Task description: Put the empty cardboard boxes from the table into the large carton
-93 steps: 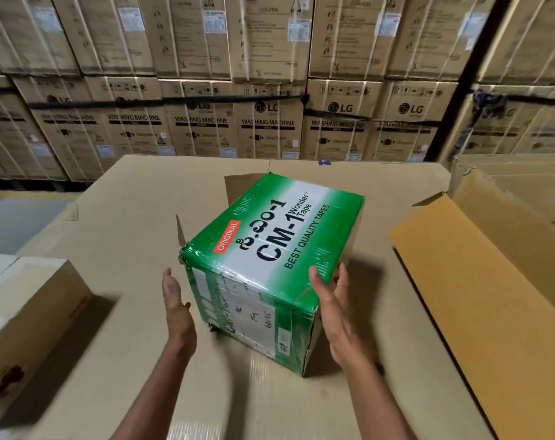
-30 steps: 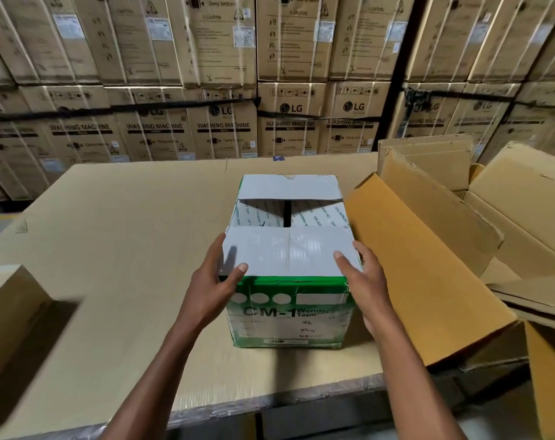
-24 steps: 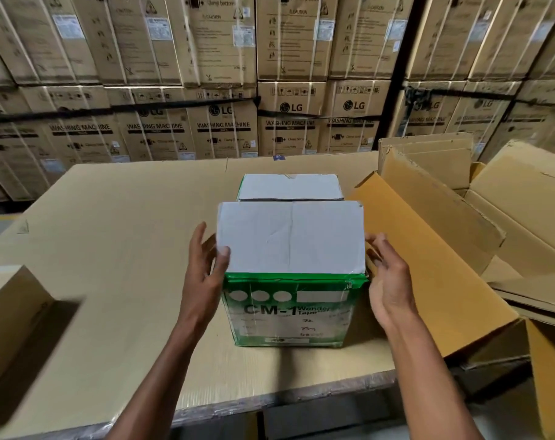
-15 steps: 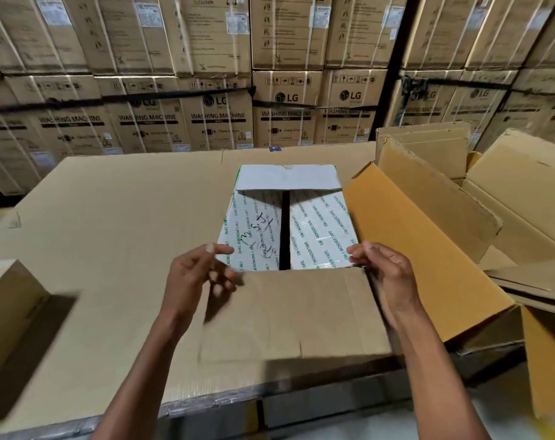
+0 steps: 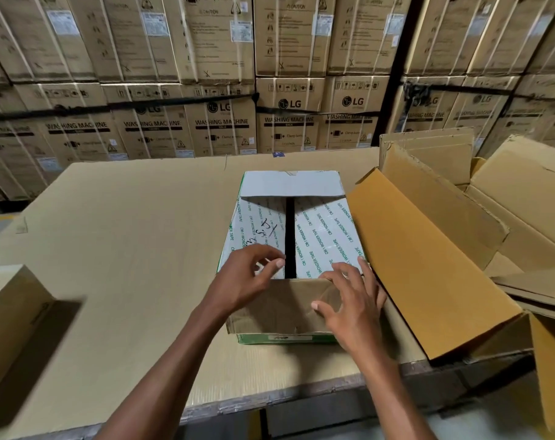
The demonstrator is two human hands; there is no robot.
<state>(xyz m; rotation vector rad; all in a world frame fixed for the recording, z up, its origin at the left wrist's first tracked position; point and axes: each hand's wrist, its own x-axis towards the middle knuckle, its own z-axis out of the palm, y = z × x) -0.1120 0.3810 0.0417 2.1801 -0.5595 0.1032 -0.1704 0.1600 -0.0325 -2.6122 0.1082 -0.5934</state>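
The green and white tape box (image 5: 322, 231) stands upright on the table (image 5: 127, 236) in front of me. Its far flap stands up, its two printed inner flaps lie folded in, and its brown near flap hangs toward me. My left hand (image 5: 244, 281) pinches the edge of the left inner flap by the dark centre gap. My right hand (image 5: 349, 301) lies spread on the near flap and the right inner flap. The large carton (image 5: 428, 249) stands open just right of the box, one long flap leaning against it.
A plain brown box (image 5: 12, 303) sits at the table's left edge. Stacked washing-machine cartons (image 5: 222, 122) form a wall behind the table. The table's front edge (image 5: 270, 398) is just below my forearms, with floor beneath.
The box was turned upright from lying on its side. Since half a second ago the near flap has dropped further toward me and both hands have moved from its corners onto the inner flaps.
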